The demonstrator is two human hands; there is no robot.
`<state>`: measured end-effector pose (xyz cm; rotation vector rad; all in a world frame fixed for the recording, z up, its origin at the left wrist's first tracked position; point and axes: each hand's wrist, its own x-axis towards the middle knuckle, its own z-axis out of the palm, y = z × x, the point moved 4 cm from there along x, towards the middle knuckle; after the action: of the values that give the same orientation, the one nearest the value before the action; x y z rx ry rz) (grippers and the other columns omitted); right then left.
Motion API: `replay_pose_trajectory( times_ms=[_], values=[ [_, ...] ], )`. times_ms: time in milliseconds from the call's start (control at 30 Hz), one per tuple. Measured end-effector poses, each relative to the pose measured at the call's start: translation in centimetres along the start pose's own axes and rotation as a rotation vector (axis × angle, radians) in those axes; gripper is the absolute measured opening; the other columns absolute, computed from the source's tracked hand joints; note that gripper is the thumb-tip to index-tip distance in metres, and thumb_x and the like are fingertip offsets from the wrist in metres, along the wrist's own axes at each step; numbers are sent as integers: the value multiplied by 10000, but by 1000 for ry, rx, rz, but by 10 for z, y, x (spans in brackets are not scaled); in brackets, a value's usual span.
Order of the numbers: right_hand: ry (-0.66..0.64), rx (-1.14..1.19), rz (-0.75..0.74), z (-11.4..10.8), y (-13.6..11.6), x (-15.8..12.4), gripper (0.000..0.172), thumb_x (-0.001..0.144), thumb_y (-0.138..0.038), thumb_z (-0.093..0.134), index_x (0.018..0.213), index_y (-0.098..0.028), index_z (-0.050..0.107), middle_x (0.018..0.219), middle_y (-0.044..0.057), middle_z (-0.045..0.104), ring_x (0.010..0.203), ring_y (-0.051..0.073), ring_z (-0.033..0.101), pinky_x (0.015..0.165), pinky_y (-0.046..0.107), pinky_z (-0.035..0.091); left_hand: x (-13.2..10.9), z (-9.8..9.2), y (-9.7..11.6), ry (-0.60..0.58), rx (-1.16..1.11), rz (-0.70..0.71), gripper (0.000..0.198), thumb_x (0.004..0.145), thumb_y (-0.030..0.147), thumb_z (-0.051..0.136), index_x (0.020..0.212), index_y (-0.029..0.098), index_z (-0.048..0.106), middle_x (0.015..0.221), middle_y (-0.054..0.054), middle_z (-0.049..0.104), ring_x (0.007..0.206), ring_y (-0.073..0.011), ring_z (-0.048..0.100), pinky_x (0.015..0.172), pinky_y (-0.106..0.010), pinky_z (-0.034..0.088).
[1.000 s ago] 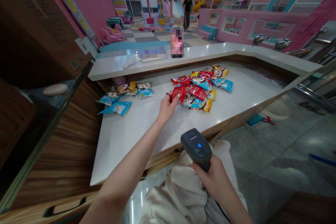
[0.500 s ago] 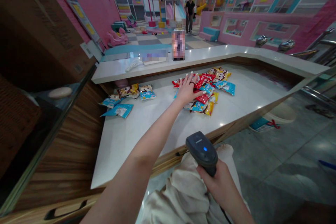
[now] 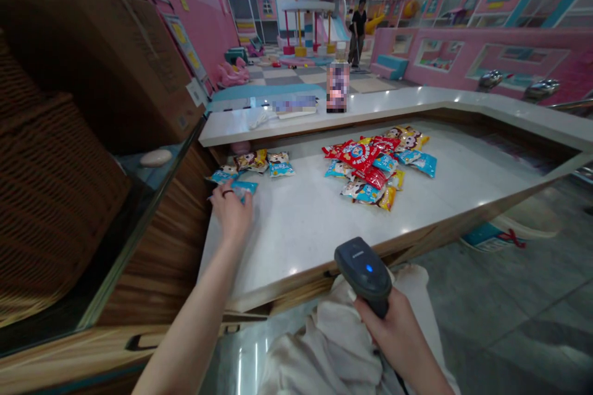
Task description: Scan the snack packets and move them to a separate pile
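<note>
Resting on a blue snack packet [image 3: 244, 187] at the near end of a loose row, the person's left hand [image 3: 231, 213] has its ringed fingers curled over the packet's edge; whether they clench it or only press on it cannot be told. The right hand [image 3: 393, 338] is clenched round the grip of a black barcode scanner [image 3: 364, 268], its blue light lit, held low over a crumpled cream cloth [image 3: 324, 352] beyond the near edge of the counter. The left row of packets [image 3: 252, 162] lies spread out, well apart from a heaped pile of red and blue snack packets [image 3: 370, 166] at right, leaving a bare stretch of white counter [image 3: 301, 241] between them. Nothing stands between the left hand and its packet. Farther off, a raised white ledge [image 3: 370, 102] carries a blurred upright item [image 3: 337, 87]; a cardboard box [image 3: 106, 55] looms at left, and a person [image 3: 356, 31] stands far away in a pink play area.
</note>
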<state>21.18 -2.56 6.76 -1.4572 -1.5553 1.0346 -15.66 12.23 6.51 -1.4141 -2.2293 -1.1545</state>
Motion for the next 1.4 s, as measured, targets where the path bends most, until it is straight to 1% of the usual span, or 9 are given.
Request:
replay_pose_trajectory(
  times_ms=[133,300,467,567,800,933,1033,1167,1400],
  values=[
    [-37,-3,9,5,-6,1,186,816,-304,633,903,-154,701,584,38,673,688,261,693,496,251,472,15,-9,-42,-7,174,-137,533,898,337,536,1375,102,510,1377,-224,506,1290,-383,456,1042,-510,397],
    [17,10,15,6,-8,0,178,802,-317,622,856,-160,687,686,63,713,708,258,694,544,266,501,16,2,-51,-235,219,-121,537,926,465,450,1236,67,633,1261,-250,598,1171,-395,561,1007,-483,428],
    [-1,-23,-18,5,-7,1,160,795,-304,627,828,-162,691,709,65,722,718,256,696,635,293,536,2,7,-38,-255,131,-142,567,911,578,428,1166,120,645,1182,-209,641,1083,-361,623,934,-427,474],
    [-17,-43,-20,3,-6,1,155,799,-296,633,833,-157,693,690,69,722,714,261,697,623,292,538,0,12,-25,-357,132,-77,507,901,539,461,1144,130,637,1115,-181,673,1069,-347,629,936,-411,465],
    [-13,-12,21,3,-7,-2,199,804,-307,641,915,-156,709,609,50,695,723,278,710,555,276,524,7,22,13,-719,279,149,849,818,563,573,1541,190,330,1298,-181,622,1264,-399,501,1003,-483,395],
    [-30,-7,38,4,-9,-3,200,801,-302,649,925,-159,711,555,27,666,643,263,696,521,270,508,9,27,28,-813,336,184,837,639,613,713,1344,176,600,1309,-191,621,1270,-448,477,1003,-510,400],
    [-31,-23,24,3,-8,-3,195,810,-290,635,929,-153,707,569,35,674,641,266,692,517,273,501,6,31,37,-867,118,131,620,522,556,801,992,157,734,1041,-156,721,1056,-391,626,873,-423,491],
    [-30,-44,-5,3,-9,-1,187,818,-288,622,910,-146,702,630,55,698,657,262,688,531,278,497,-15,29,50,-945,-447,-192,526,477,455,885,877,171,696,791,-65,735,739,-272,685,650,-338,523],
    [-36,-23,-2,5,-13,2,186,817,-282,621,922,-146,692,688,66,721,760,275,709,522,257,482,-84,32,89,-1128,-1255,-669,567,666,427,859,1108,126,673,1058,-173,751,875,-264,740,779,-351,580]
  ],
)
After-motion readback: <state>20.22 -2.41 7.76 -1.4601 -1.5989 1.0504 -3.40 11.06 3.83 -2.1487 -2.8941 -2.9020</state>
